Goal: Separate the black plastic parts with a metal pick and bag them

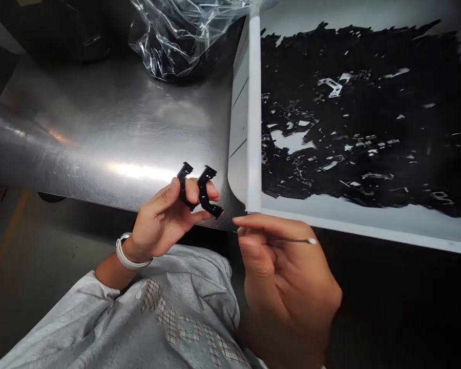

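Black U-shaped brackets (183, 188) straddle the fingers of my left hand (162, 221), held against the thumb above the steel table (100, 128), and my right hand (284, 279) pinches a thin white-tipped swab (297, 240) near the white-rimmed tray (254, 113) on the right. Too light a pinch could drop a bracket, or a careless swab tip could snag one

The single view is taken from a camera worn on the person's head, angled forward and down, close above the bare left hand (163, 220) and right hand (284, 277), with a pale grey sweatshirt (138, 302) along the lower edge and a brushed steel table (100, 133) beyond.
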`<state>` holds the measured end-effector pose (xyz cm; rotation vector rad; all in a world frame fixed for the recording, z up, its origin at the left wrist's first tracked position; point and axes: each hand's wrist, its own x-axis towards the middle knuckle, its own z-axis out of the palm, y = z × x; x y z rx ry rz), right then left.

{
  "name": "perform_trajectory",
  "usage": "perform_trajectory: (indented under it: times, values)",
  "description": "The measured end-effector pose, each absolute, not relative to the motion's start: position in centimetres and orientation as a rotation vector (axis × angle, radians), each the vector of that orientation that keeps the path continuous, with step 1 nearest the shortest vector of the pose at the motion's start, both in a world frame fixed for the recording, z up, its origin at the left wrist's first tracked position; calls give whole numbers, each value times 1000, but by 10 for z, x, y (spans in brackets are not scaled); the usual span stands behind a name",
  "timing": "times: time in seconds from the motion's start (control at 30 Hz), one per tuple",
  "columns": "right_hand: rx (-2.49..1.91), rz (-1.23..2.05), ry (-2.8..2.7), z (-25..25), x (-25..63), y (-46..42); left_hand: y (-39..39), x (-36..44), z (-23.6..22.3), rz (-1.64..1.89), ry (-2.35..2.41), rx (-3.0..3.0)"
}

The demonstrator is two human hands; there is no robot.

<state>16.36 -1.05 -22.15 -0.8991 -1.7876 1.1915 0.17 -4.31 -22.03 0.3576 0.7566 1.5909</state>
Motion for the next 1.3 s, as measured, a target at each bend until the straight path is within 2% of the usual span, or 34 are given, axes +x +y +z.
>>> perform_trajectory:
  times: [0.27,0.5,0.67,0.9,1.03,1.3]
  values:
    - [-771,1371,-1736,-211,152,-7,-47,10,-222,1514,603,417]
    - [-933,1312,-1672,-212,154,-10,-46,10,-227,1394,605,415]
    - [-881,1387,-1717,-218,154,-2,-45,10,-229,1393,648,395]
    - [-773,1705,-1623,-229,145,-4,-50,10,-242,1544,868,613]
    - [-746,1716,-1615,-229,142,-7,-52,7,-255,1554,949,721]
    - [-702,1617,-1707,-221,150,-6,-53,-11,-269,1564,720,1021]
